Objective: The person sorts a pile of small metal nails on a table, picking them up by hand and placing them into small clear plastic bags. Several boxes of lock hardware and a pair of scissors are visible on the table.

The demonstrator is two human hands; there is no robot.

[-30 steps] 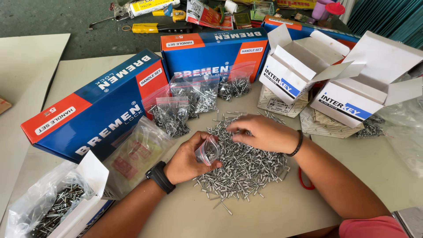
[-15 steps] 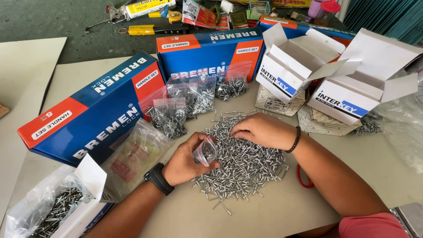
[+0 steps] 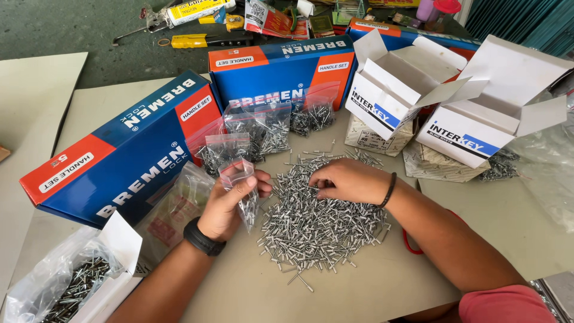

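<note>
My left hand is pinching a small clear zip bag between thumb and fingers, left of the frame's centre. The bag is hanging upright, long axis vertical, its red-striped mouth at the top and a few rivets sagging in the bottom. My right hand is lying palm down on the heap of loose rivets at centre, fingers curled together among them; I cannot tell whether they are gripping any. Filled bags are leaning against blue and orange boxes in the upper left, open white boxes are crowding the upper right, and bare tabletop is lying open toward the bottom edge.
</note>
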